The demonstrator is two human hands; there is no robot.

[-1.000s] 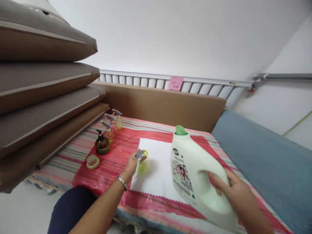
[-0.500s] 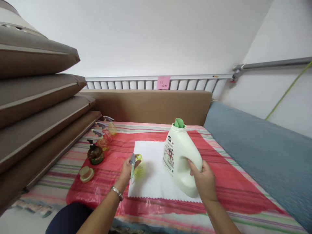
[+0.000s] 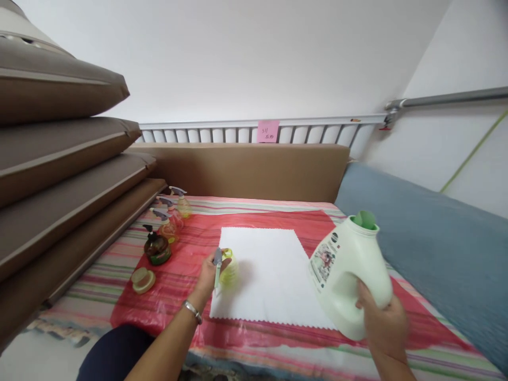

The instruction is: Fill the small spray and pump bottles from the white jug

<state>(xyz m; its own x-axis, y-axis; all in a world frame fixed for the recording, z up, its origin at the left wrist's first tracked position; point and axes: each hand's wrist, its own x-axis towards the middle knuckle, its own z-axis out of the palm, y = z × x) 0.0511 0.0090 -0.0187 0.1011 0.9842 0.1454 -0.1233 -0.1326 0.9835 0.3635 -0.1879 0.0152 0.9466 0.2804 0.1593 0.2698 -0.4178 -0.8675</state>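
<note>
My right hand (image 3: 383,317) grips the handle of a large pale-green detergent jug (image 3: 357,264). The jug is tilted, with its cap off and a green spout (image 3: 364,219) showing in the mouth. My left hand (image 3: 208,270) is closed around a small clear yellow bottle (image 3: 229,270) with an uncovered top. The same hand holds a slim grey-topped piece with a pale stem (image 3: 217,264), which looks like a spray head. Underneath the yellow bottle lies a white cloth (image 3: 273,275) with zigzag edges.
To the left stand several spray bottles (image 3: 169,225), a dark pump bottle (image 3: 156,247) and a pale round cap (image 3: 142,280). Red plastic sheeting (image 3: 190,233) covers part of the striped cloth. Stacked brown cushions (image 3: 71,137) rise at the left; a blue-grey padded side (image 3: 428,233) borders the right.
The detergent jug has moved right and slightly down in my right hand, away from the yellow bottle and off most of the white cloth. My left hand has stayed nearly still.
</note>
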